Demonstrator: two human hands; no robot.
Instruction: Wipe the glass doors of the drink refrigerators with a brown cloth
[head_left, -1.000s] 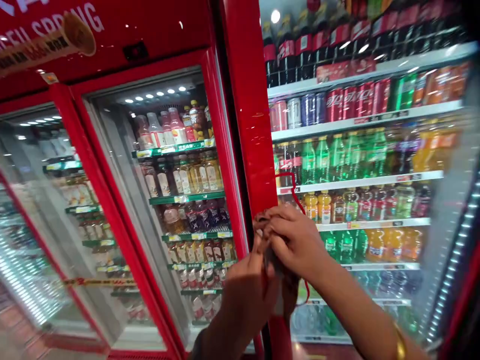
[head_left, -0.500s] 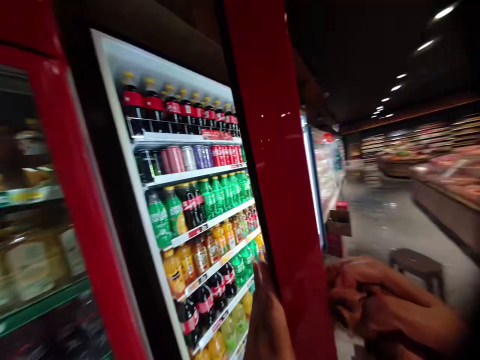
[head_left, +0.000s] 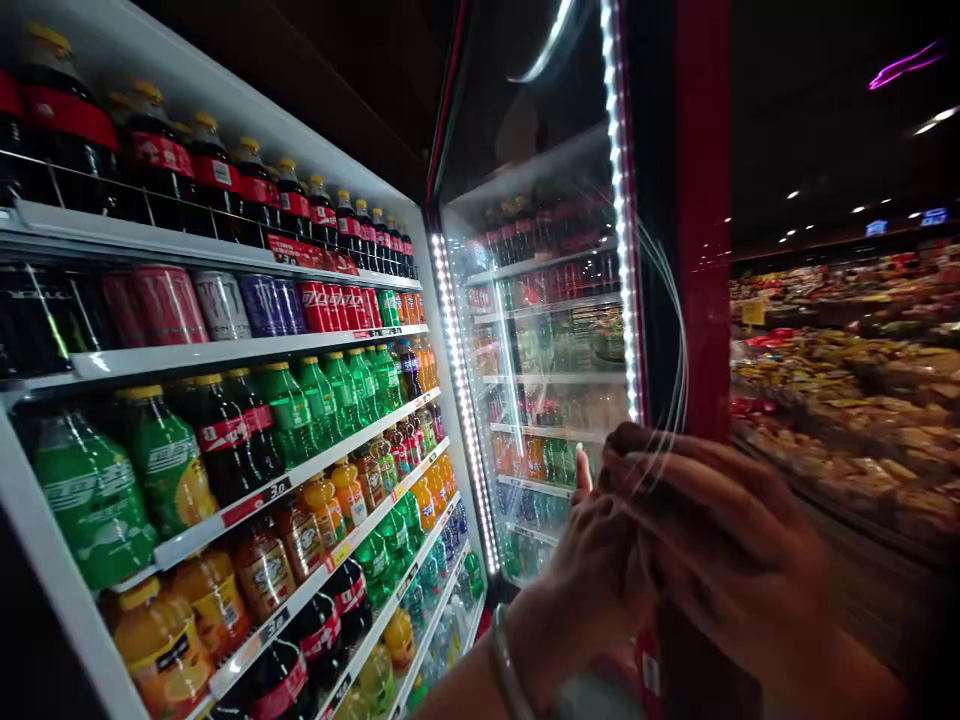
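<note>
My left hand (head_left: 611,560), with a silvery bangle (head_left: 506,655) at its wrist, reaches up from the bottom, its thumb raised. My right hand (head_left: 739,545) comes in from the right, bent fingers pressed together and overlapping the left hand. Both are closed in front of the free edge of the open cooler door (head_left: 656,130); whatever they hold is hidden. Thin pale curved lines (head_left: 681,330) run above the fingers; I cannot tell whether they are a wire or light streaks. The door's glass pane (head_left: 540,360) is bordered by light strips.
To the left, white cooler shelves (head_left: 225,255) carry cola bottles (head_left: 221,170), cans (head_left: 221,305), green soda bottles (head_left: 94,490) and orange juice bottles (head_left: 161,640). Beyond the door, at right, a display (head_left: 847,400) is heaped with packaged goods.
The cooler door has swung wide open, showing its inner side. My hands, earlier on either side of the red door edge, have come together. The shelves appear nearer.
</note>
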